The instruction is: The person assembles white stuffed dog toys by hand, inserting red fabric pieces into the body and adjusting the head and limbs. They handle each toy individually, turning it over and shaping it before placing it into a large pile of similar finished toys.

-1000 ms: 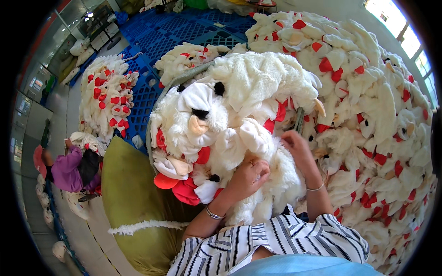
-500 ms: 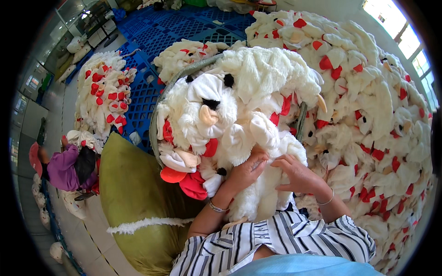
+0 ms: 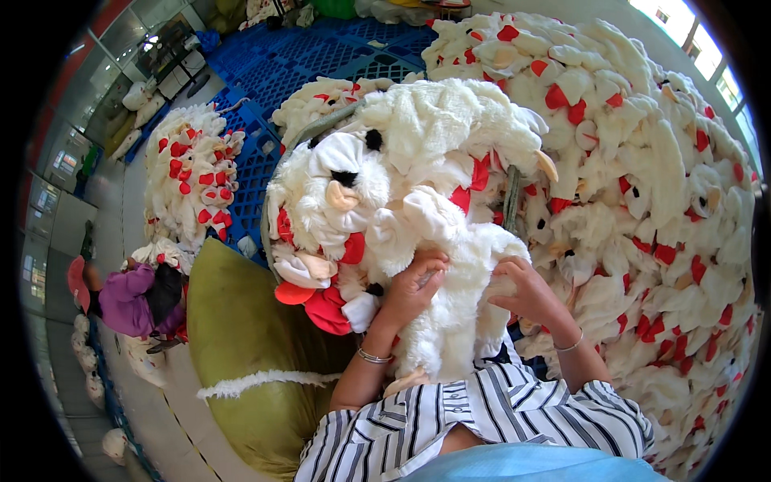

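A limp white plush toy skin of furry fabric lies in front of me and hangs down toward my lap. My left hand is closed on its left side, fingers curled in and thumb pressed against the fur. My right hand grips the opposite edge, its fingertips partly hidden in the fur. Just beyond, more white plush skins fill a sack with a grey-green rim. Among them a plush face shows black eyes, a black nose and a beige tongue, with red pieces below it.
To the right rises a large heap of white plush skins with red parts. An olive-green sack bulges at my left. Blue pallets lie beyond, beside a smaller plush pile. A person in purple sits far left.
My hands have moved apart; the right one now grips the plush skin's right edge, and the fabric between them is spread wider. The view has shifted slightly.
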Tool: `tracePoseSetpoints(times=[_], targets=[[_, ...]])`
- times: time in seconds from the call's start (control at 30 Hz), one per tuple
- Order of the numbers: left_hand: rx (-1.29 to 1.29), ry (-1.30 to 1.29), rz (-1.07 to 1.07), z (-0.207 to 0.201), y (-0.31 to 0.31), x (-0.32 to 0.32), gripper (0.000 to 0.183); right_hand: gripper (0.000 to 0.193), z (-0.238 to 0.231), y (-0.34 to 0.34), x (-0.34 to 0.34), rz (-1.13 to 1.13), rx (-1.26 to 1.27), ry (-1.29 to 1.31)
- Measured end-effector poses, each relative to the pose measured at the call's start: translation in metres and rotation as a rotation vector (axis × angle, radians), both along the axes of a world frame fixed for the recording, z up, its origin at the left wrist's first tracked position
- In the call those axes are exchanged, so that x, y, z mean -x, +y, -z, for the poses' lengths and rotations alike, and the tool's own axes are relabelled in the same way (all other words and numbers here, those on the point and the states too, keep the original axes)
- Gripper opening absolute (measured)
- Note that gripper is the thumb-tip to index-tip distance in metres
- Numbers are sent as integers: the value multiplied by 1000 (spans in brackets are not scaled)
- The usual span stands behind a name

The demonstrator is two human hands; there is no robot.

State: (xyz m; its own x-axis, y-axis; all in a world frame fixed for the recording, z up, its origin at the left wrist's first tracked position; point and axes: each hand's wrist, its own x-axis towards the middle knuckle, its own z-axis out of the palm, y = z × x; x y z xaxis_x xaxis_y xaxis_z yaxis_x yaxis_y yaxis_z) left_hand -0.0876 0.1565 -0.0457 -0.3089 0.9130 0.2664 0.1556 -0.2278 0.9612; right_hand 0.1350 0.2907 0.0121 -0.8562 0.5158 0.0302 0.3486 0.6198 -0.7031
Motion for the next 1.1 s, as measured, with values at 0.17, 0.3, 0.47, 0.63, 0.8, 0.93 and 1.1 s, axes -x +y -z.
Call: tracePoseSetpoints(times=[0.17, 0.3, 0.47, 0.63, 0.8, 0.93, 1.1], targets=[[76, 211, -103, 0, -14, -7, 20, 35, 12, 5, -23, 79, 9, -77], [174, 264, -49, -8, -31, -16, 53, 30, 31, 12, -43, 97, 150, -11], [400, 173, -2, -43, -49, -35, 76, 19, 35, 12, -61, 250, 300, 195], [582, 262, 54, -58, -63, -47, 78, 12, 32, 36, -82, 508, 368, 603], [650, 472, 219, -59, -80, -38, 53, 15, 21, 67, -99, 695, 467, 1112], [626, 232, 0, -57, -106, -21, 26, 18, -8, 73, -110, 775, 446, 1310], [115, 44, -364, -74, -121, -15, 12, 19, -47, 62, -107, 760, 388, 1460]])
